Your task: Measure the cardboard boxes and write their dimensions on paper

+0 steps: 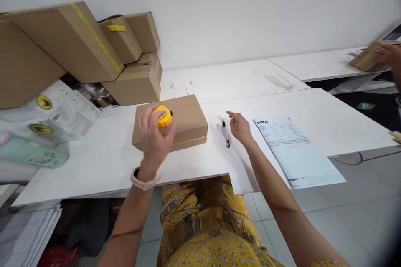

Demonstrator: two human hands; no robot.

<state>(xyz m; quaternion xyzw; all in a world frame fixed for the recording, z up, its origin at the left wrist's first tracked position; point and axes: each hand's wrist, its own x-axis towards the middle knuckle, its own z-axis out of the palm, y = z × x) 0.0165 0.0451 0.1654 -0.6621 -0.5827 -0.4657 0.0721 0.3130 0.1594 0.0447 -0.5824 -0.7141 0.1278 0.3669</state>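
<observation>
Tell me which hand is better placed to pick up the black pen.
Right, most likely. The right hand hovers open just beside the pen on the white sheet, while the left hand is across at the yellow tape measure on the cardboard box.

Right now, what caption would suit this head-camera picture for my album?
Left hand at a yellow tape measure atop a cardboard box; right hand open beside a pen.

A white table [103, 162] with a box and papers
A closed cardboard box [188, 121] lies flat near the middle. To its right, a black pen [225, 133] rests on a white sheet [241, 175], beside a printed sheet [297, 150]. Both sheets overhang the front edge. Stacked boxes [138, 79] stand at the back left.
</observation>
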